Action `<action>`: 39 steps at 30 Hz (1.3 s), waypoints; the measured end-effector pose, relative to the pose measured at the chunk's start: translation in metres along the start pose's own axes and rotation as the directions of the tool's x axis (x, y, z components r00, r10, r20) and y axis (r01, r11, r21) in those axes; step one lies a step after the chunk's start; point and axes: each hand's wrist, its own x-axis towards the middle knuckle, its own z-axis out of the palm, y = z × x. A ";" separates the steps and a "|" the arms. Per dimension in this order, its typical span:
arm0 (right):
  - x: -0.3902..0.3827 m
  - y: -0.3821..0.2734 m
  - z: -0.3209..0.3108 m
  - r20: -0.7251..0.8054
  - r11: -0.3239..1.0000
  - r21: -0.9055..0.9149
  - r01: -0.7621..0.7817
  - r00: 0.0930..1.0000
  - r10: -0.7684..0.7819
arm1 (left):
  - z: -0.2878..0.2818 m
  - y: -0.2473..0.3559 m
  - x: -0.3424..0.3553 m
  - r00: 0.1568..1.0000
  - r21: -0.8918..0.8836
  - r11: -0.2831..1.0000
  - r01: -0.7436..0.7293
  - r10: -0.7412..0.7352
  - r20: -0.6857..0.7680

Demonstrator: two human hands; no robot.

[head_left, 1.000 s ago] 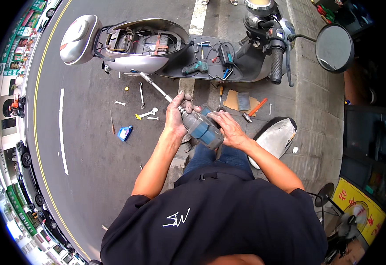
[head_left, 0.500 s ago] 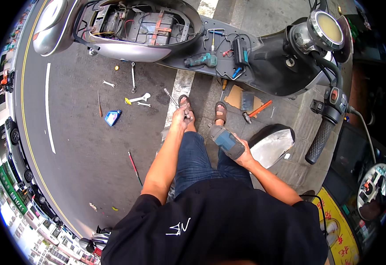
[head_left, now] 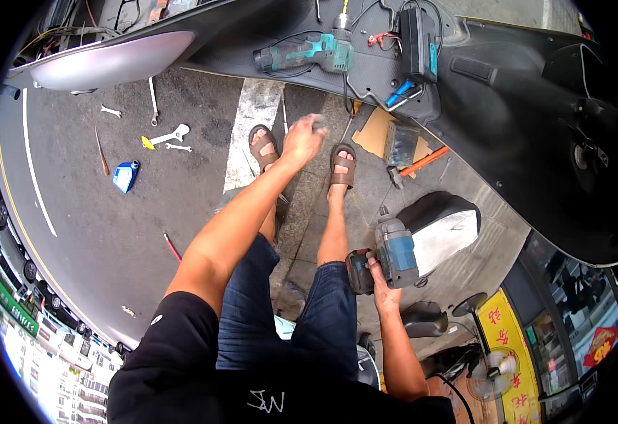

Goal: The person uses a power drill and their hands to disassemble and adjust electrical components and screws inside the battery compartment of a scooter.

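Note:
My right hand (head_left: pixel 381 281) is wrapped round the handle of a cordless impact wrench (head_left: pixel 396 249), a grey and blue tool with a dark battery pack beside my fingers. Its nose points away from me, over the paving. My left hand (head_left: pixel 302 141) is stretched out between my sandalled feet, fingers closed and smeared by motion. A small dark, blurred piece shows at its fingertips, and a thin metal rod (head_left: pixel 284 109) rises beside it. Whether the hand grips that rod is unclear.
Across the far side stands a scooter, its footboard (head_left: pixel 372 78) carrying a teal drill (head_left: pixel 316 54) and a black charger-like box (head_left: pixel 420 46). Wrenches (head_left: pixel 167 136), a blue bottle (head_left: pixel 125 177), a hammer (head_left: pixel 422 164) and cardboard (head_left: pixel 374 133) lie on the ground. A scooter seat (head_left: pixel 442 230) rests at right.
My view has shifted closer to the scooter. The impact wrench has swung from slanting to nearly upright in my right hand. My left hand has reached farther out and turned.

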 end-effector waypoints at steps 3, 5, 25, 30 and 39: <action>-0.004 0.047 -0.022 -0.060 0.994 -0.055 -0.093 0.994 0.089 | 0.023 0.121 0.022 0.982 -0.201 0.968 -0.148 0.168 0.089; -0.014 0.063 -0.030 -0.077 0.982 -0.138 -0.130 0.990 0.121 | 0.039 0.142 0.063 0.993 -0.161 0.984 -0.081 0.093 0.069; -0.013 0.100 -0.089 -0.122 0.968 -0.021 -0.248 0.962 0.244 | 0.139 0.178 0.147 0.929 0.060 0.967 0.249 -0.221 -0.296; -0.013 0.083 -0.080 -0.178 0.973 -0.114 -0.200 0.968 0.178 | 0.127 0.189 0.144 0.968 0.191 0.969 0.159 -0.115 -0.223; -0.020 0.086 -0.075 -0.093 0.956 -0.103 -0.274 0.960 0.265 | 0.119 0.185 0.152 0.972 0.409 0.910 0.066 0.034 -0.233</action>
